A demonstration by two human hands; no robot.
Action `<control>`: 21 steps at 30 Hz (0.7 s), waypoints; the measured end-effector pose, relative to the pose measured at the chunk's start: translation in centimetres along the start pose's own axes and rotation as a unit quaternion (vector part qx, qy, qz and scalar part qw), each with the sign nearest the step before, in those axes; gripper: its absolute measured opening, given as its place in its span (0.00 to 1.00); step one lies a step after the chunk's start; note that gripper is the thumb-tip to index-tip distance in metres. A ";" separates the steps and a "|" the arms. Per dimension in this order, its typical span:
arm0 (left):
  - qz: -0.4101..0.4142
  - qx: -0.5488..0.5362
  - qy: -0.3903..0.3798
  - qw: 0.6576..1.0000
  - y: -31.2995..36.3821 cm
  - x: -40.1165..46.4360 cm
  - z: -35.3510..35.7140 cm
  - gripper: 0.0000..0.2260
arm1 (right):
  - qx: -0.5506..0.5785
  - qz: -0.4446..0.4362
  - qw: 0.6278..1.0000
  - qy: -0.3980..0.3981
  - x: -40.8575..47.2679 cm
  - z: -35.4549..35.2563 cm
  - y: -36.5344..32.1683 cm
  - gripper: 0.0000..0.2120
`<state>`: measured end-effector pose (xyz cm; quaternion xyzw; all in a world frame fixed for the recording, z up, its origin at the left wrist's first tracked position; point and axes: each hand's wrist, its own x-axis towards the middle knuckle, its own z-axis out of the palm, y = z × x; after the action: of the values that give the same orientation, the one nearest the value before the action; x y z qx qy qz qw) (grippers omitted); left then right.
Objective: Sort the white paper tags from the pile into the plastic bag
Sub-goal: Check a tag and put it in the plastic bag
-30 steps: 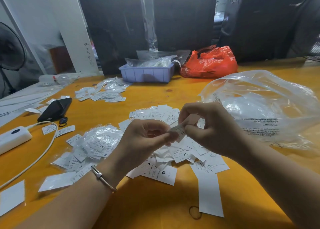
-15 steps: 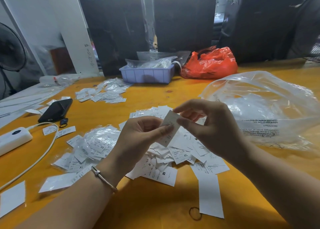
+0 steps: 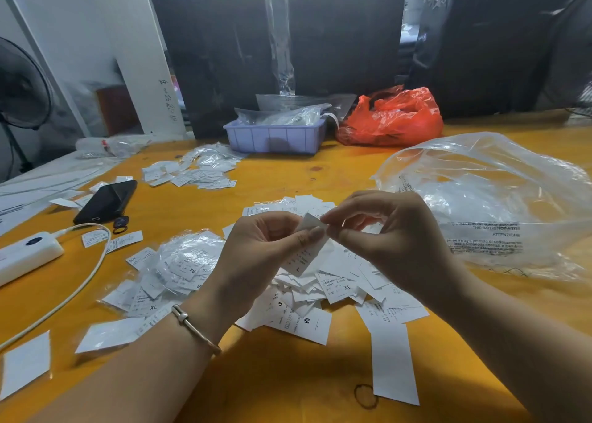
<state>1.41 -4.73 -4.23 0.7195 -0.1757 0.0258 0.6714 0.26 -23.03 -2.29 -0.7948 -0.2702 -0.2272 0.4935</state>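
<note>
Paper this thin slips easily: both hands pinch one tag (image 3: 304,249) above the pile (image 3: 323,281), the left hand (image 3: 266,249) clamping its middle with thumb and forefinger, the right hand (image 3: 384,233) nipping its top edge. If several tags are stuck together, one could drop back unsorted, or tear as they are pulled apart. The bag (image 3: 487,204) lies just to the right on the table (image 3: 320,172). Compared with half a second ago, the tag hangs lower and more upright, an L now showing.
</note>
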 end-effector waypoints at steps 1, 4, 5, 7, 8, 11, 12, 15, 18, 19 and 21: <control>0.002 0.003 -0.001 1.000 0.0 0.0 -0.1 0.10 | 0.011 0.003 1.000 -0.008 0.0 0.0 0.0 0.08; 0.006 0.006 -0.010 1.000 0.0 -0.1 -0.2 0.08 | 0.057 0.044 0.997 -0.033 0.0 -0.1 0.1 0.06; 0.007 0.005 -0.013 1.000 0.0 -0.1 -0.2 0.07 | 0.072 0.064 0.995 -0.037 0.1 -0.2 0.1 0.06; 0.008 0.005 -0.017 1.000 0.0 -0.1 -0.2 0.07 | 0.096 0.098 0.989 -0.047 0.2 -0.2 0.3 0.05; 0.007 0.006 -0.017 1.000 -0.1 -0.1 -0.1 0.07 | 0.108 0.110 0.987 -0.054 0.2 -0.3 0.3 0.05; 0.000 0.011 -0.015 1.000 -0.1 -0.1 0.0 0.06 | 0.128 0.142 0.979 -0.077 0.4 -0.4 0.4 0.06; -0.003 0.015 -0.016 1.000 -0.1 -0.1 0.0 0.06 | 0.131 0.155 0.975 -0.089 0.5 -0.5 0.4 0.05; -0.012 0.018 -0.013 1.000 -0.1 -0.2 -0.1 0.05 | 0.154 0.180 0.964 -0.120 0.4 -0.6 0.4 0.05; -0.015 0.018 -0.007 1.000 0.1 -0.1 -0.1 0.07 | 0.105 0.150 0.976 -0.120 0.3 -0.2 0.4 0.09; -0.017 0.009 -0.005 1.000 0.1 0.0 -0.1 0.07 | 0.084 0.138 0.980 -0.120 0.2 -0.1 0.4 0.11; -0.020 -0.009 -0.007 1.000 0.2 0.1 -0.2 0.07 | 0.080 0.119 0.983 -0.114 0.1 0.1 0.2 0.11</control>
<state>1.46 -4.52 -4.05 0.7170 -0.1665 0.0057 0.6769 0.45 -22.96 -2.41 -0.8001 -0.2457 -0.0526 0.5447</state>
